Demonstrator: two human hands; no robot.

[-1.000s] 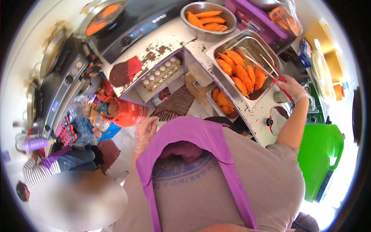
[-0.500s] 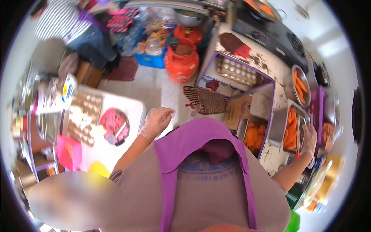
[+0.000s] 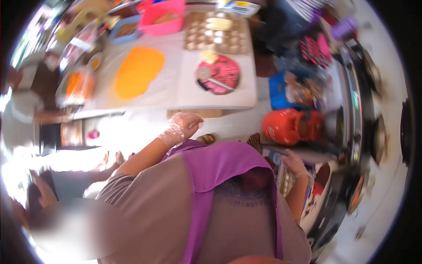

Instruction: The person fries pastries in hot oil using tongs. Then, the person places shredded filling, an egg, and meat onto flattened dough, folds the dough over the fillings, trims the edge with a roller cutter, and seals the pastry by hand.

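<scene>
A: Your left hand (image 3: 185,125)?
B: Gloved, half open, fingers bent, visibly empty, just beside the near edge of the white table (image 3: 165,94).
A: On that table?
B: Orange sheet (image 3: 140,72) at left, pink round board (image 3: 225,68) at right, egg tray (image 3: 191,38) beyond the board.
A: Your right hand (image 3: 294,163)?
B: Blurred, fingers partly extended, near the red gas cylinder (image 3: 278,127); I cannot tell whether it holds anything.

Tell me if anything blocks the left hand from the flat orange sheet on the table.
Nothing visible does: the line from the left hand crosses only the near edge of the white table to reach the orange sheet. The round pink mat lies off to the right.
</scene>
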